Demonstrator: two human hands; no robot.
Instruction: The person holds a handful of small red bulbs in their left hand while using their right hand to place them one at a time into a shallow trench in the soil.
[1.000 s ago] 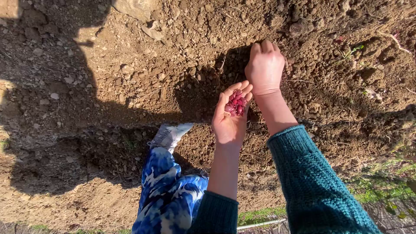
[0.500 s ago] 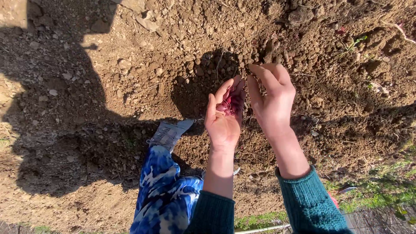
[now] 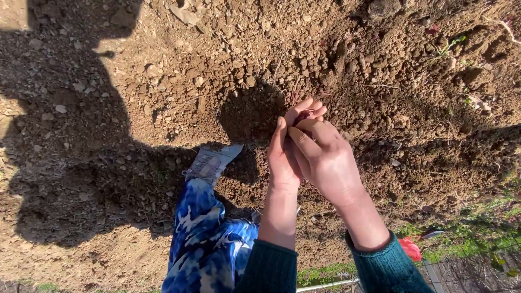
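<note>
Seeds (image 3: 302,115), reddish, small, light and loose, lie cupped in left hand (image 3: 283,154); right hand (image 3: 325,157) fingers pinch into them at 12 o'clock, best pinched singly.

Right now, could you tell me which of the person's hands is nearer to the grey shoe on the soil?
Left. The left hand is cupped just right of the grey shoe, apart from it. The right hand sits beyond the left, its fingertips dipping into the cupped palm.

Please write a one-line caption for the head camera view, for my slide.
Right hand reaches into the cupped left hand holding small reddish seeds, above loose brown tilled soil.
</note>
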